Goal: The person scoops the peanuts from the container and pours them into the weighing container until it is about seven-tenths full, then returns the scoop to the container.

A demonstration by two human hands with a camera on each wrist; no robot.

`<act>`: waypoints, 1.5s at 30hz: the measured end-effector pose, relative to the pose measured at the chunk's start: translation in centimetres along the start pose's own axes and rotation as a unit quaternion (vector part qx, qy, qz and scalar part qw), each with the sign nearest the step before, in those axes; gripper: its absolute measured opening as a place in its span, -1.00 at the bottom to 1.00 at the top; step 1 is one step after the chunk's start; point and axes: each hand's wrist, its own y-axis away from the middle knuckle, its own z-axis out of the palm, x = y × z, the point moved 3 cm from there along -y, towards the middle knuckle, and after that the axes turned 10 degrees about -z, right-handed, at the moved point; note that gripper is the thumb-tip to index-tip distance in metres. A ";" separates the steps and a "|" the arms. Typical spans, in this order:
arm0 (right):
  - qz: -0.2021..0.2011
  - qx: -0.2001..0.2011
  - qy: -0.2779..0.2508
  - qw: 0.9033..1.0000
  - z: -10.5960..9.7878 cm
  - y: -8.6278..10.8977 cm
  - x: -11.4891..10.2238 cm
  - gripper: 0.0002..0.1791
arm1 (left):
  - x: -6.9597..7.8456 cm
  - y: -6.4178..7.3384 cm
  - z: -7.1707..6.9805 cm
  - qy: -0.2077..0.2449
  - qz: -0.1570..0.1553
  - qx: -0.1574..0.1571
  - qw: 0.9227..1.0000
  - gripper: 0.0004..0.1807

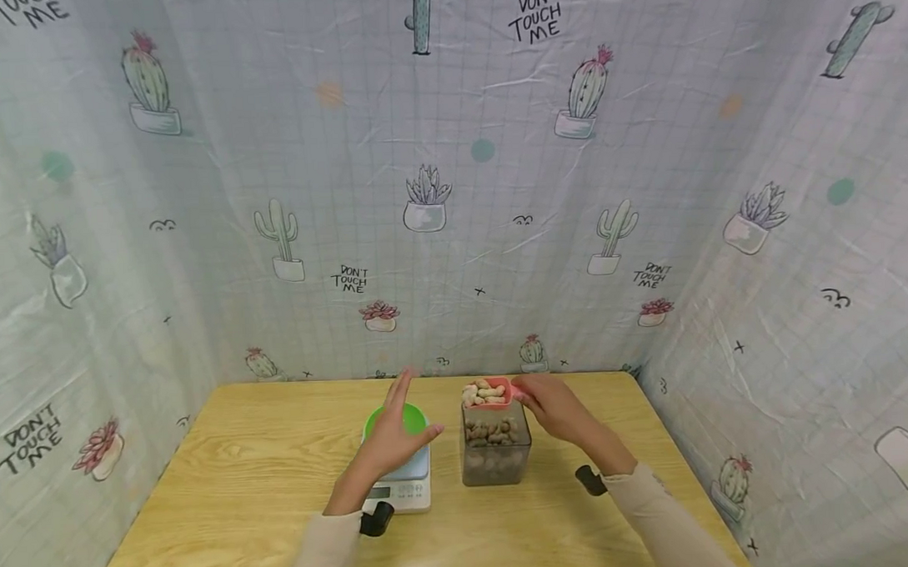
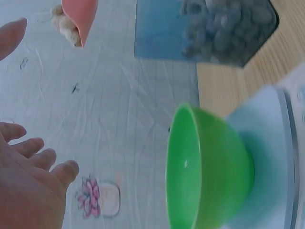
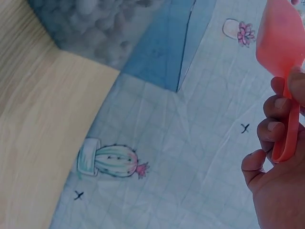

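My right hand (image 1: 554, 407) grips the handle of a red scoop (image 3: 281, 40), its fingers wrapped round it. The scoop is heaped with peanuts in their shells (image 1: 484, 392) and hangs over the far side of a clear, dark-tinted square container (image 1: 492, 466). More peanuts (image 1: 497, 432) lie inside that container. Over the green bowl (image 2: 219, 167) hovers my left hand (image 1: 393, 440), fingers spread and holding nothing. In the left wrist view the bowl's visible inside is bare. It stands on a white kitchen scale (image 1: 412, 495), partly hidden by the left hand in the head view.
The wooden table (image 1: 265, 474) reaches to a hanging cactus-print sheet (image 1: 453, 258) at the back and on both sides. Black wrist cameras (image 1: 377, 520) are strapped at both wrists. A narrow strip of table separates the scale from the container.
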 end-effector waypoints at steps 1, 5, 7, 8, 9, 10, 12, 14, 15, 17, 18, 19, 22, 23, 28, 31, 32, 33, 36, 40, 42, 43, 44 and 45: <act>0.001 -0.001 -0.001 1.000 0.1 -0.2 -0.1 -0.77 | -0.3 0.0 -0.3 -0.002 -0.001 0.005 1.000 0.14; 0.009 -0.006 -0.004 1.000 0.7 -0.9 -0.4 -0.75 | -1.6 0.0 -1.5 -0.022 -0.012 0.010 1.000 0.18; 0.012 -0.011 -0.013 1.000 1.1 -1.4 -0.6 -0.77 | -2.5 0.0 -2.0 -0.028 -0.024 0.006 0.999 0.21; 0.014 -0.015 -0.015 1.000 1.4 -1.6 -0.7 -0.76 | -2.9 0.0 -2.2 -0.031 -0.031 0.002 0.999 0.22; 0.017 -0.018 -0.018 1.000 1.7 -1.8 -0.8 -0.76 | -3.4 0.0 -2.4 -0.035 -0.035 0.000 0.999 0.23; 0.018 -0.022 -0.019 0.999 2.0 -2.1 -0.9 -0.77 | -3.8 0.0 -2.5 -0.038 -0.041 -0.003 0.998 0.24; 0.016 -0.024 -0.019 0.999 2.4 -2.6 -1.2 -0.77 | -4.7 0.0 -2.7 -0.037 -0.048 -0.014 0.998 0.27; 0.015 -0.027 -0.017 0.999 2.8 -3.2 -1.5 -0.76 | -5.6 -0.2 -2.7 -0.036 -0.053 -0.023 0.998 0.30; 0.015 -0.029 -0.018 0.999 3.0 -3.5 -1.6 -0.75 | -6.1 -0.3 -2.6 -0.033 -0.055 -0.028 0.998 0.31; 0.011 -0.031 -0.022 0.999 3.4 -4.2 -2.2 -0.75 | -7.1 -0.4 -2.4 -0.024 -0.060 -0.033 0.997 0.32; 0.011 -0.033 -0.024 0.999 3.6 -4.5 -2.4 -0.75 | -7.6 -0.5 -2.3 -0.021 -0.066 -0.036 0.997 0.32; 0.013 -0.037 -0.025 0.999 3.8 -4.8 -2.6 -0.75 | -8.0 -0.5 -2.2 -0.016 -0.072 -0.037 0.997 0.33; 0.009 -0.044 -0.031 0.999 4.5 -5.6 -3.3 -0.76 | -9.1 -0.5 -1.8 -0.012 -0.088 -0.040 0.995 0.36; 0.010 -0.050 -0.031 0.998 4.8 -5.8 -3.5 -0.76 | -9.4 -0.5 -1.7 -0.012 -0.094 -0.041 0.995 0.37; 0.010 -0.082 -0.018 0.996 6.1 -6.4 -4.1 -0.76 | -10.4 -0.3 -1.1 -0.007 -0.110 -0.045 0.993 0.39; 0.006 -0.095 -0.008 0.995 6.8 -6.7 -4.5 -0.76 | -11.0 -0.2 -0.9 0.000 -0.122 -0.051 0.991 0.37; 0.007 -0.099 -0.008 0.995 7.0 -6.8 -4.6 -0.76 | -11.1 -0.1 -0.8 0.002 -0.124 -0.053 0.991 0.36; 0.007 -0.100 -0.009 0.995 7.2 -7.0 -4.7 -0.76 | -11.2 -0.1 -0.8 0.003 -0.124 -0.054 0.991 0.36; 0.006 -0.108 -0.006 0.994 7.6 -7.2 -4.9 -0.75 | -11.6 -0.2 -0.6 0.009 -0.126 -0.056 0.990 0.34; -0.001 -0.124 0.022 0.992 8.3 -7.4 -5.0 -0.78 | -11.9 -0.2 -0.5 0.004 -0.126 -0.057 0.990 0.32; -0.001 -0.133 0.033 0.991 8.5 -7.6 -5.0 -0.81 | -12.1 -0.2 -0.4 0.002 -0.130 -0.059 0.990 0.30; 0.000 -0.136 0.035 0.990 8.5 -7.6 -5.0 -0.83 | -12.1 -0.2 -0.4 0.001 -0.130 -0.058 0.990 0.30; 0.000 -0.140 0.039 0.989 8.6 -7.7 -5.0 -0.85 | -12.1 -0.2 -0.4 0.001 -0.130 -0.059 0.990 0.30; 0.001 -0.144 0.043 0.989 8.7 -7.8 -5.0 -0.86 | -12.2 -0.1 -0.4 0.003 -0.131 -0.060 0.990 0.29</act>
